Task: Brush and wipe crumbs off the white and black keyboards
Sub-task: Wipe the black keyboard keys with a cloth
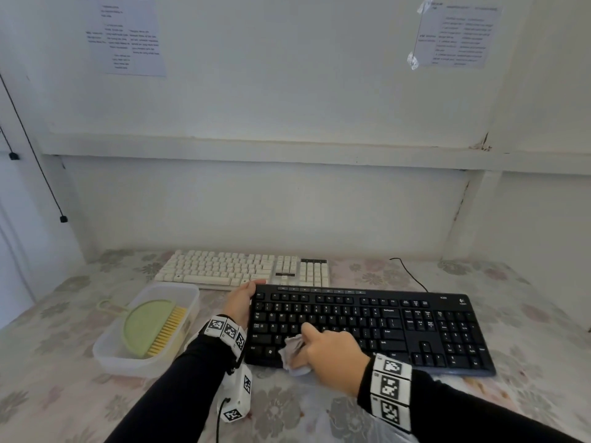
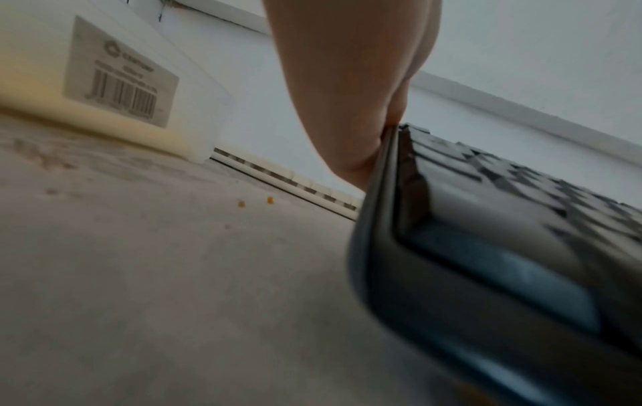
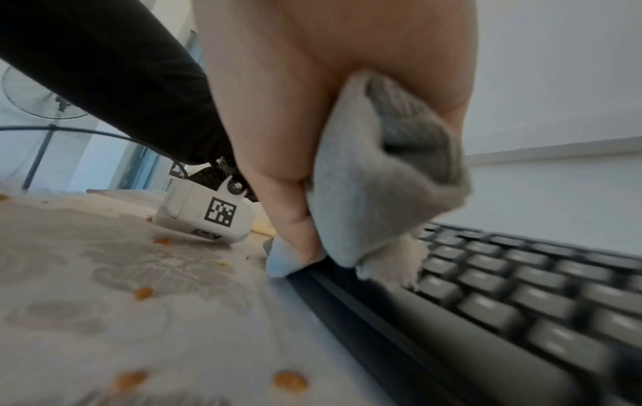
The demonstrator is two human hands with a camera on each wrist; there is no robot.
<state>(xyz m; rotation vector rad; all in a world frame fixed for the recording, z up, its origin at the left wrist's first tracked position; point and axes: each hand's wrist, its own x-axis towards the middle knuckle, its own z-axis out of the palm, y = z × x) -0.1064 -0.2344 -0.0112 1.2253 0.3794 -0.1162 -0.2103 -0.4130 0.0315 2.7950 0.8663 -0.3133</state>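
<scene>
A black keyboard [image 1: 399,327] lies in front of me on the flowered table cover, its left end seen close in the left wrist view [image 2: 486,261]. My left hand [image 1: 241,303] grips its left end. My right hand [image 1: 323,350] holds a crumpled grey cloth [image 1: 292,351] pressed on the keys near the front left; the right wrist view shows the cloth [image 3: 375,197] bunched in the fingers over the black keys [image 3: 504,296]. Behind lies the white keyboard [image 1: 246,270]. Orange crumbs [image 3: 290,380] dot the table cover by the front edge.
A clear plastic tub [image 1: 112,353] stands left of the black keyboard, holding a green brush with yellow bristles [image 1: 150,327]. The tub's labelled wall [image 2: 118,88] shows in the left wrist view. A black cable [image 1: 412,276] runs behind the keyboard. A white wall rises behind the table.
</scene>
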